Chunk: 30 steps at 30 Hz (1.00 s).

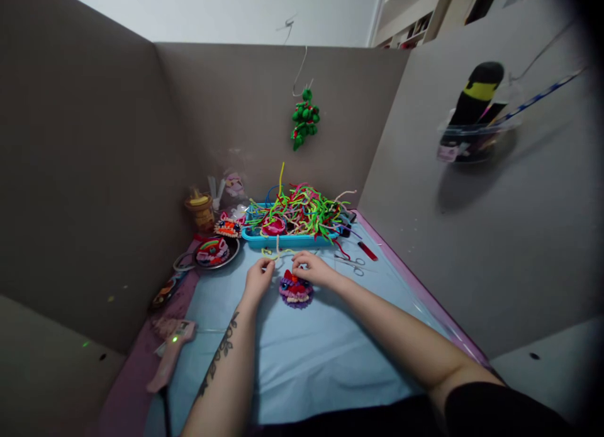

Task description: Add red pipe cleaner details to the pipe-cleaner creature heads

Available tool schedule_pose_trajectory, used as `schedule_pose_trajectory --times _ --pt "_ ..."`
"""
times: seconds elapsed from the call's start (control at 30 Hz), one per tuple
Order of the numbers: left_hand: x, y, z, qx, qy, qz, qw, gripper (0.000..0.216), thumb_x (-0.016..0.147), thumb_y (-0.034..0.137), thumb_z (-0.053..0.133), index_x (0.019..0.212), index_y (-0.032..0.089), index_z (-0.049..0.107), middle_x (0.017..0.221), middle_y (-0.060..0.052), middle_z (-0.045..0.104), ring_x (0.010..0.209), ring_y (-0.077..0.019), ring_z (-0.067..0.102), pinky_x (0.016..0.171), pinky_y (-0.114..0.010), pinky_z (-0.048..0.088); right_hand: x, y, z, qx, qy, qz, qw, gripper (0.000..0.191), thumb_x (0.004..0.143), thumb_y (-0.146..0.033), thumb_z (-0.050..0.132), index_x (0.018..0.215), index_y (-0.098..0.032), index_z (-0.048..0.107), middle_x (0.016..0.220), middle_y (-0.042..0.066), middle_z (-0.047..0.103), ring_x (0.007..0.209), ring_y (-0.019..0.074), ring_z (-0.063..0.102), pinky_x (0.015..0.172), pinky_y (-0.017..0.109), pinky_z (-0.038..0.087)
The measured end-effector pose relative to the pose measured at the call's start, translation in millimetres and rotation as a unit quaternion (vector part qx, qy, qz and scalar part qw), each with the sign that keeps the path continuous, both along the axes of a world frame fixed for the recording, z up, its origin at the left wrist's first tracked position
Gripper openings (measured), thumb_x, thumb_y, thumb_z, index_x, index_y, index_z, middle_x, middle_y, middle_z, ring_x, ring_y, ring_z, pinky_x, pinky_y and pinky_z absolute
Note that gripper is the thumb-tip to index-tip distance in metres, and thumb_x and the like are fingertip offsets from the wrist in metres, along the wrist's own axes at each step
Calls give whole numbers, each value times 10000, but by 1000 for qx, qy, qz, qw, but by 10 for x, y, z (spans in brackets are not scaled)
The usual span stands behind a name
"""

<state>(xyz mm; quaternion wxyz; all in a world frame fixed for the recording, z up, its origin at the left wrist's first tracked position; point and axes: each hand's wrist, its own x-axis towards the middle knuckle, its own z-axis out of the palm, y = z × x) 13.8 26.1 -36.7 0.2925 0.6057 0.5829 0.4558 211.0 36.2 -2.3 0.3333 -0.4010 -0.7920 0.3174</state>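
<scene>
My left hand [259, 278] and my right hand [311, 268] are both pinched on a pale yellow-green pipe cleaner [278, 253] that runs between them. Just below the hands lies a small round purple, red and pink pipe-cleaner craft [296, 290] on the light blue mat [302, 355]. My right fingers sit right above the craft's top edge.
A blue tray [283, 238] heaped with coloured pipe cleaners stands behind the hands. Scissors [353, 263] and a red tool [367, 251] lie to the right. A plate with a craft [213, 251], a pink glue gun [170, 355] and small ornaments sit left. Grey partition walls enclose the desk.
</scene>
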Motion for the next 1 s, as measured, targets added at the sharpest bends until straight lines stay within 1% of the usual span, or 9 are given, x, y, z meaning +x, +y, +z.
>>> schedule_pose_trajectory --times 0.07,0.1,0.27,0.37,0.47,0.6,0.73,0.87,1.0 --pt "4 5 -7 1 -2 -6 1000 271 783 381 499 812 166 662 776 -55 695 763 -216 624 719 -315 459 21 24 18 -21 9 8 1000 22 709 -192 686 688 -188 691 907 45 625 961 203 572 880 319 421" --pt "6 9 -11 1 -4 -9 1000 275 788 381 490 820 168 662 778 -54 697 771 -219 627 728 -319 460 37 37 30 -37 16 12 999 51 718 -236 688 717 -186 695 899 45 635 950 204 573 864 316 427" --pt "28 34 -50 -1 -25 -30 999 300 807 377 454 848 162 660 785 -63 705 793 -229 643 746 -333 467 126 105 113 -101 44 24 994 362 832 -471 529 882 -153 694 879 56 681 832 187 600 765 303 453" --pt "46 49 -82 -1 -44 -53 998 293 801 368 466 866 156 658 806 -73 711 806 -223 648 756 -329 475 155 121 158 -117 59 33 991 410 819 -513 529 880 -142 693 910 68 691 876 200 607 802 315 450" --pt "61 53 -101 0 -62 -78 995 268 791 340 486 874 155 661 838 -78 714 826 -217 647 777 -333 480 166 111 178 -97 52 46 993 359 823 -465 541 892 -147 692 931 71 686 896 202 609 822 324 453" --pt "88 30 -88 1 -83 -107 991 247 767 318 541 889 146 669 883 -96 712 846 -223 645 791 -346 484 132 60 158 -56 20 65 996 208 795 -306 597 936 -185 690 1008 58 654 958 199 596 770 293 476" --pt "126 -7 -40 -1 -101 -127 987 271 731 324 627 927 144 672 943 -117 704 813 -226 645 745 -347 498 46 6 129 -34 -2 70 997 183 751 -174 621 915 -205 696 1046 48 630 1023 197 570 757 268 477" --pt "148 -32 3 -6 -119 -150 982 317 738 345 640 972 133 668 977 -140 698 837 -234 646 749 -349 497 -1 -6 109 -31 5 50 998 178 754 -157 611 907 -199 691 1022 44 631 986 188 577 755 269 471" --pt "134 -34 13 -21 -132 -165 977 335 737 329 643 994 114 652 867 -127 700 759 -218 636 710 -343 485 6 -3 73 -43 22 37 998 157 754 -179 610 891 -185 688 1021 54 626 972 195 585 760 282 474"
